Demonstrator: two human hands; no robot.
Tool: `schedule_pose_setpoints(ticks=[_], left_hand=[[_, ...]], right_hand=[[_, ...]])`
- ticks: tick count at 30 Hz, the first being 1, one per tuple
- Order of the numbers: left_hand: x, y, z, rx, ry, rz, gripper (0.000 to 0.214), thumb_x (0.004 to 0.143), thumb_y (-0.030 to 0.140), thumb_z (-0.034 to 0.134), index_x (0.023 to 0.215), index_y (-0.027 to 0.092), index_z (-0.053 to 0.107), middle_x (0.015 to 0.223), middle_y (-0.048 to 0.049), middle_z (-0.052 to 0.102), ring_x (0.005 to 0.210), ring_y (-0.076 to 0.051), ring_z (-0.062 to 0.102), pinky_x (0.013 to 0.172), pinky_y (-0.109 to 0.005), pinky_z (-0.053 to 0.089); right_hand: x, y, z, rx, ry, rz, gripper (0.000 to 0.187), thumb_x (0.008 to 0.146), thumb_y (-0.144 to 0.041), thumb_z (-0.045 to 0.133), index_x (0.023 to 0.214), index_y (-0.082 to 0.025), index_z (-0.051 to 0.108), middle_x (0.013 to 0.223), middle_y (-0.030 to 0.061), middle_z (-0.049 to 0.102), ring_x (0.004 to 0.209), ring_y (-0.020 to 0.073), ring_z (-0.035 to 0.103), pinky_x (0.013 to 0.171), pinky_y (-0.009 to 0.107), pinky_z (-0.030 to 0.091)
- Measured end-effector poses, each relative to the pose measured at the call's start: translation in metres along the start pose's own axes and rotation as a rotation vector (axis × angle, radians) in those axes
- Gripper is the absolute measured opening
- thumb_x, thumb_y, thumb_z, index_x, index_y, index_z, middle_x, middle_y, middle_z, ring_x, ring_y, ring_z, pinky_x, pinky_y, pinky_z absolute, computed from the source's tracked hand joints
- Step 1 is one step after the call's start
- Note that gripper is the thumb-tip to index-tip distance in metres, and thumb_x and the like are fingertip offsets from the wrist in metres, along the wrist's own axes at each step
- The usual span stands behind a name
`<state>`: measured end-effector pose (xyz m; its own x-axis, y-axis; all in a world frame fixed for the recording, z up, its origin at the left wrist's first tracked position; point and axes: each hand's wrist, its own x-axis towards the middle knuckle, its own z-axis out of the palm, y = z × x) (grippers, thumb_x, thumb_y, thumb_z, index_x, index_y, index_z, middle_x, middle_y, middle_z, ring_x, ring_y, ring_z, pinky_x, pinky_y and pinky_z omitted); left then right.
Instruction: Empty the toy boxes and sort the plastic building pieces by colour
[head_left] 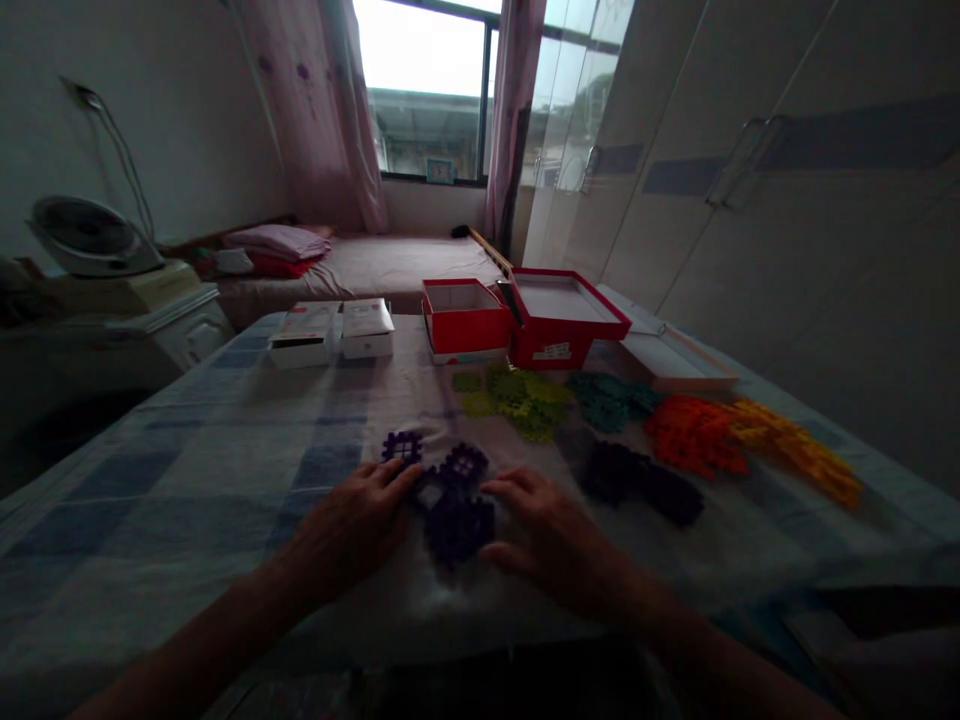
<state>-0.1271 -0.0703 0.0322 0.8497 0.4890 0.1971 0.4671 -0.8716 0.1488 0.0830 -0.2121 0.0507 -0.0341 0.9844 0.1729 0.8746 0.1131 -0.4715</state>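
Note:
A cluster of joined purple interlocking tiles (454, 500) lies on the checked tablecloth (225, 450) in front of me. My left hand (352, 525) rests palm down at the cluster's left side, fingertips touching a purple tile. My right hand (547, 535) lies on the cluster's right side, fingers bent over its edge. Whether either hand grips a tile is hard to tell in the dim light. One single purple tile (403, 446) sits just behind the left fingers.
Piles of tiles lie beyond: yellow-green (525, 398), teal (611, 398), dark purple (641, 480), orange (694, 435), yellow (802, 450). An open red box (465, 320) and its lid (566, 320) stand behind. Two white boxes (334, 332) sit at the left.

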Motion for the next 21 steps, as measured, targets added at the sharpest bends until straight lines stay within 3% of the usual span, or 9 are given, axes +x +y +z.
schedule_pose_setpoints(ticks=[3, 6, 10, 14, 18, 21], left_hand=[[0.002, 0.000, -0.002, 0.001, 0.004, -0.021, 0.048, 0.077, 0.010, 0.041, 0.124, 0.014, 0.050, 0.116, -0.0121, 0.060, 0.105, -0.024, 0.057, 0.090, -0.039, 0.048], [0.005, -0.003, -0.002, -0.025, 0.043, -0.038, 0.046, 0.078, 0.012, 0.040, 0.123, 0.014, 0.050, 0.114, -0.0117, 0.062, 0.104, -0.024, 0.058, 0.090, -0.038, 0.048], [0.008, -0.012, 0.001, -0.086, 0.089, -0.092, 0.044, 0.084, 0.021, 0.039, 0.126, 0.018, 0.046, 0.111, -0.0103, 0.064, 0.097, -0.022, 0.062, 0.086, -0.037, 0.049], [0.014, -0.022, -0.001, -0.136, 0.086, -0.199, 0.038, 0.088, 0.036, 0.037, 0.122, 0.023, 0.050, 0.109, -0.0067, 0.065, 0.095, -0.020, 0.063, 0.085, -0.033, 0.048], [0.021, -0.030, -0.005, -0.091, 0.102, -0.213, 0.034, 0.088, 0.042, 0.038, 0.104, 0.023, 0.061, 0.104, -0.0059, 0.062, 0.094, -0.020, 0.061, 0.083, -0.031, 0.047], [0.023, -0.034, -0.007, -0.062, 0.120, -0.201, 0.035, 0.086, 0.043, 0.042, 0.104, 0.020, 0.060, 0.111, -0.0086, 0.058, 0.103, -0.022, 0.056, 0.089, -0.034, 0.044]], right_hand=[[0.013, -0.020, 0.024, -0.101, -0.012, -0.027, 0.064, 0.065, -0.044, 0.072, 0.121, -0.022, 0.051, 0.117, 0.0095, 0.055, 0.110, 0.0277, 0.047, 0.094, 0.045, 0.036], [0.021, -0.026, 0.036, -0.174, -0.019, -0.036, 0.063, 0.070, -0.041, 0.068, 0.125, -0.020, 0.047, 0.116, 0.0116, 0.054, 0.107, 0.0289, 0.047, 0.091, 0.046, 0.037], [0.021, -0.024, 0.034, -0.178, -0.042, -0.076, 0.062, 0.072, -0.033, 0.065, 0.128, -0.019, 0.044, 0.115, 0.0116, 0.052, 0.107, 0.0273, 0.045, 0.094, 0.044, 0.035], [0.020, -0.017, 0.031, -0.035, -0.036, -0.018, 0.069, 0.060, -0.038, 0.077, 0.120, -0.019, 0.049, 0.114, 0.0091, 0.047, 0.107, 0.0252, 0.044, 0.093, 0.039, 0.038], [0.022, -0.014, 0.033, 0.090, -0.007, 0.029, 0.057, 0.051, -0.033, 0.082, 0.098, -0.018, 0.053, 0.106, 0.0055, 0.046, 0.097, 0.0202, 0.047, 0.083, 0.032, 0.044], [0.025, -0.015, 0.032, 0.143, -0.038, 0.068, 0.048, 0.059, -0.027, 0.077, 0.097, -0.019, 0.050, 0.103, 0.0045, 0.048, 0.087, 0.0169, 0.050, 0.076, 0.030, 0.045]])
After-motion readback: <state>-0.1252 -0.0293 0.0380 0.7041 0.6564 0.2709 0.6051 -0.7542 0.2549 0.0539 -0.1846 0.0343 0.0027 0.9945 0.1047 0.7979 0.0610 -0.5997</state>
